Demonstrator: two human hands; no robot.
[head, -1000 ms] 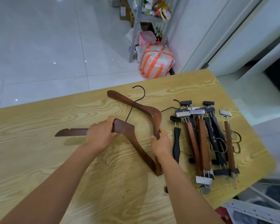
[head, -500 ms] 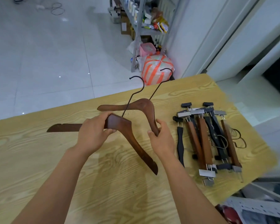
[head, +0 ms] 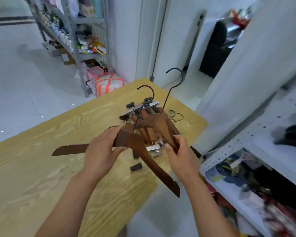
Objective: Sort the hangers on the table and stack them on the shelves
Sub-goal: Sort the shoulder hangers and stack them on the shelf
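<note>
- Left hand (head: 101, 156): grips dark wooden coat hanger (head: 135, 142) at its neck, held above the right edge of the worktop (head: 41, 168).
- Right hand (head: 181, 158): grips second wooden coat hanger (head: 159, 122) by one arm, just behind the first.
- Clip hangers (head: 138, 106): heap lying near worktop's far right corner, below both.

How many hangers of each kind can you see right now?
Wooden coat hangers: 2 (near coat hanger in the left hand, far coat hanger in the right hand)
Clip hangers: piled on the table, too overlapped to count
Total: 2 counted, plus the pile
</note>
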